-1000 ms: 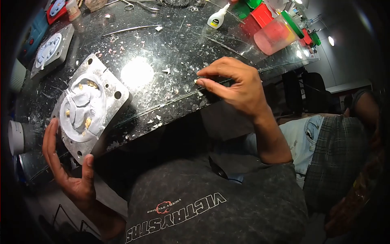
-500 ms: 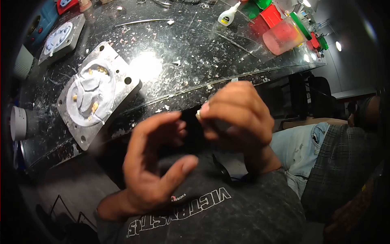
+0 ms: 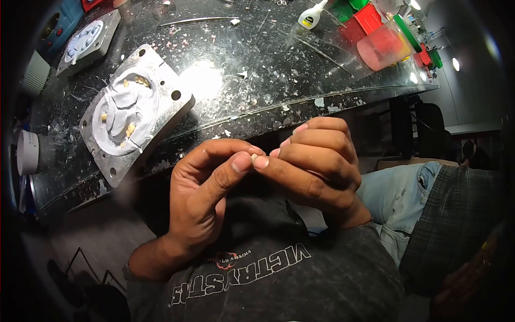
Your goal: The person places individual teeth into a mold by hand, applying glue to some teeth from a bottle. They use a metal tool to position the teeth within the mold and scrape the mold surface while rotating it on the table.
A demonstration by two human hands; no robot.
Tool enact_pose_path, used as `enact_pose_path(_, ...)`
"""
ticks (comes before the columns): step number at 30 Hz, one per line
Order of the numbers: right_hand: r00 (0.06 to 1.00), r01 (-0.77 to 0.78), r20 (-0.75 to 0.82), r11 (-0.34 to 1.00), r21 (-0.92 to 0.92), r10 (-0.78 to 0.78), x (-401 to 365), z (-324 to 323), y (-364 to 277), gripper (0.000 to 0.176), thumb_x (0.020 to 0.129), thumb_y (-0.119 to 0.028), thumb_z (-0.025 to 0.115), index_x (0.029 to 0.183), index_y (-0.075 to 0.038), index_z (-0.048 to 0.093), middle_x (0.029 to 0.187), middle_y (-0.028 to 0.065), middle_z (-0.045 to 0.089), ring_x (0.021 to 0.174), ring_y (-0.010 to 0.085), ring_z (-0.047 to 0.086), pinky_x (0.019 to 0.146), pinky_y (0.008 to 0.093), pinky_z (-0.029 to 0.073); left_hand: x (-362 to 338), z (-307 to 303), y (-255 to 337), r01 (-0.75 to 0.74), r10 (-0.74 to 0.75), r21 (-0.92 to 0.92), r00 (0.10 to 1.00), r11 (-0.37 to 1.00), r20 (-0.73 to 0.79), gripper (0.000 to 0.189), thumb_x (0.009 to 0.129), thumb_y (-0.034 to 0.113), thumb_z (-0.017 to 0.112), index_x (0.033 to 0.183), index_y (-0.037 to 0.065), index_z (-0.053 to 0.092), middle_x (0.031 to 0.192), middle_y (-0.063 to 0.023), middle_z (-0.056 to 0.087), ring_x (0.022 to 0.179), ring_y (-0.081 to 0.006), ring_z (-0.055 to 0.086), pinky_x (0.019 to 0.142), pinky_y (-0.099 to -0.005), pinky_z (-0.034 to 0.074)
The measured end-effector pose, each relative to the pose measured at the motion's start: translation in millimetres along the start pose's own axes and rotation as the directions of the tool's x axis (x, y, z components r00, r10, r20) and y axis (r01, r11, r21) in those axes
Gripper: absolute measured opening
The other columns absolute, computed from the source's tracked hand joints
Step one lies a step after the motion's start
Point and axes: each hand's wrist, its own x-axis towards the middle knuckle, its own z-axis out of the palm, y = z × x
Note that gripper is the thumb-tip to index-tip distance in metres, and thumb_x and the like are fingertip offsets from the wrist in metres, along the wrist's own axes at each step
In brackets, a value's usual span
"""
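My left hand and my right hand meet in front of my chest, just off the bench edge. Between their thumbs and fingertips is a small ivory denture tooth, mostly covered by the fingers. Both hands are closed in a pinch on it. To the left lies a metal denture flask half filled with white plaster. Several yellowish teeth are set in the plaster mould.
A second flask half with bluish-white plaster stands at the back left. A white tub is at the left edge. At the back right are a small white bottle, a long thin tool and a green-lidded jar. Another person's jeans show at right.
My left hand has come up to my right and closed from a spread pose onto the tooth. My right hand has turned slightly. The view has shifted a little.
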Motion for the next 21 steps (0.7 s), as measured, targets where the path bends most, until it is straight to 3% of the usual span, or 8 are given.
enact_pose_path(9, 0.996, -0.067, -0.049, 0.996, 0.065, 0.070, -1.7, 0.5, -1.7, 0.026, 0.078, -0.016, 0.089, 0.101, -0.016, 0.077, 0.092, -0.0045, 0.065, 0.083, 0.0129, 0.065, 0.076, 0.0312, 0.056, -3.3, 5.7, 2.9, 0.101, -0.102, -0.055, 0.994, 0.993, -0.023, 0.017, 0.102, 0.012, 0.067, 0.110, -0.003, 0.070, 0.108, -0.0109, 0.074, 0.102, -0.0134, 0.068, 0.096, -0.0296, 0.052)
enact_pose_path(14, 0.994, -0.106, -0.017, 0.988, 0.111, 0.108, 7.8, -2.6, 1.6, 0.019, 0.078, -0.015, 0.086, 0.094, -0.012, 0.076, 0.090, -0.0022, 0.068, 0.081, 0.0140, 0.066, 0.081, 0.0338, 0.054, -5.3, -1.4, 8.2, 0.138, -0.139, 0.140, 0.990, 0.980, -0.005, 0.020, 0.101, 0.009, 0.067, 0.117, -0.004, 0.069, 0.108, -0.0101, 0.073, 0.100, -0.0124, 0.067, 0.093, -0.0280, 0.052)
enact_pose_path(15, 0.983, -0.112, -0.126, 0.980, 0.167, 0.133, 4.9, 8.6, 14.9, 0.015, 0.077, -0.011, 0.083, 0.090, -0.010, 0.075, 0.089, 0.0001, 0.069, 0.079, 0.0161, 0.065, 0.081, 0.0331, 0.053, -10.4, 5.9, 12.1, 0.065, -0.053, 0.247, 0.997, 0.967, -0.058, 0.022, 0.099, 0.006, 0.067, 0.118, -0.004, 0.068, 0.109, -0.0106, 0.072, 0.099, -0.0136, 0.067, 0.092, -0.0286, 0.052)
enact_pose_path(16, 0.959, -0.275, 0.004, 0.925, 0.264, 0.284, 11.6, -3.4, 21.5, 0.012, 0.079, -0.008, 0.080, 0.089, -0.007, 0.075, 0.085, 0.0027, 0.070, 0.077, 0.0167, 0.064, 0.077, 0.0302, 0.051, -16.2, 14.8, 16.8, -0.002, 0.041, 0.354, 0.994, 0.935, -0.102, 0.024, 0.097, 0.004, 0.068, 0.120, -0.004, 0.067, 0.109, -0.0112, 0.072, 0.097, -0.0148, 0.067, 0.091, -0.0293, 0.052)
enact_pose_path(17, 0.891, -0.445, 0.078, 0.830, 0.336, 0.447, 14.1, -6.0, 30.7, 0.011, 0.081, -0.009, 0.080, 0.090, -0.005, 0.075, 0.084, 0.0029, 0.070, 0.076, 0.0149, 0.064, 0.075, 0.0288, 0.051, -25.4, -6.1, 18.4, -0.268, 0.263, 0.552, 0.961, 0.790, 0.090, 0.030, 0.091, 0.001, 0.070, 0.121, -0.004, 0.066, 0.110, -0.0132, 0.070, 0.092, -0.0182, 0.066, 0.085, -0.0303, 0.052)
enact_pose_path(19, 0.683, -0.722, 0.294, 0.555, 0.413, 0.669, 19.4, -8.7, 55.9, 0.013, 0.086, -0.012, 0.080, 0.093, -0.002, 0.076, 0.083, 0.0021, 0.072, 0.076, 0.0103, 0.063, 0.072, 0.0261, 0.050, -33.1, -44.5, 49.5, -0.723, 0.504, 0.682, 0.633, 0.111, 0.588, 0.033, 0.096, 0.019, 0.064, 0.121, -0.003, 0.062, 0.107, -0.0147, 0.068, 0.089, -0.0239, 0.063, 0.071, -0.0310, 0.049)
enact_pose_path(20, 0.557, -0.821, 0.421, 0.397, 0.411, 0.716, 22.7, -10.4, 71.6, 0.015, 0.088, -0.013, 0.079, 0.094, -0.001, 0.076, 0.083, 0.0011, 0.072, 0.076, 0.0076, 0.062, 0.071, 0.0247, 0.050, -36.9, -58.6, 67.7, -0.660, 0.527, 0.690, 0.489, -0.296, 0.695, 0.038, 0.099, 0.028, 0.059, 0.123, -0.002, 0.059, 0.111, -0.0164, 0.067, 0.088, -0.0244, 0.062, 0.069, -0.0322, 0.048)
enact_pose_path(21, 0.489, -0.871, 0.538, 0.351, 0.343, 0.687, 26.2, -11.8, 85.5, 0.016, 0.090, -0.015, 0.079, 0.095, 0.000, 0.076, 0.086, -0.0001, 0.073, 0.078, 0.0043, 0.063, 0.072, 0.0225, 0.050, -40.1, -58.0, 74.7, -0.347, 0.659, 0.840, 0.520, -0.417, 0.543, 0.044, 0.096, 0.027, 0.058, 0.129, -0.001, 0.056, 0.120, -0.0215, 0.060, 0.094, -0.0244, 0.051, 0.085, -0.0424, 0.044)
